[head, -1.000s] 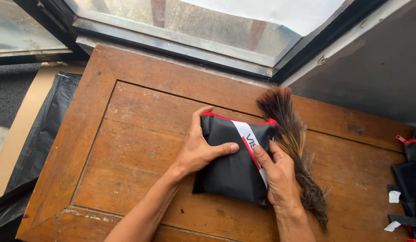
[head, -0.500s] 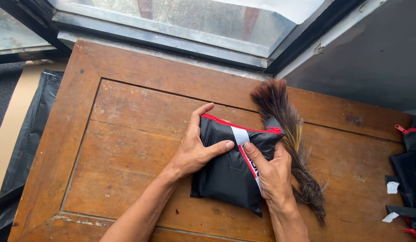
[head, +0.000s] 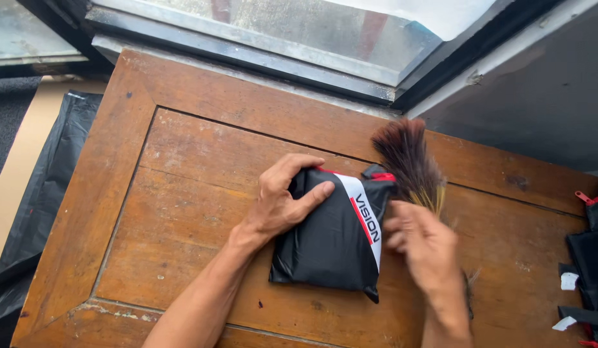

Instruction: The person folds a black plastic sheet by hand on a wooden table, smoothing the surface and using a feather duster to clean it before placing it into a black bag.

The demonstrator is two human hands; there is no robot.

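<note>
A folded black garment (head: 325, 245) with a white and red stripe lies on the wooden table (head: 183, 161). My left hand (head: 283, 200) grips its upper left corner, fingers curled over the fabric. My right hand (head: 421, 248) hovers blurred just right of the garment, fingers loosely bent, apparently off the fabric. A small broom with dark brown bristles (head: 408, 161) lies behind my right hand, its handle hidden under my wrist.
A window frame (head: 247, 58) runs along the table's far edge. Black plastic sheeting (head: 48, 187) hangs at the left side. More black fabric with red trim and white tags (head: 586, 270) sits at the right edge.
My right hand has lifted off the garment and moved right, now blurred. My left hand has shifted its grip to the garment's upper left corner.
</note>
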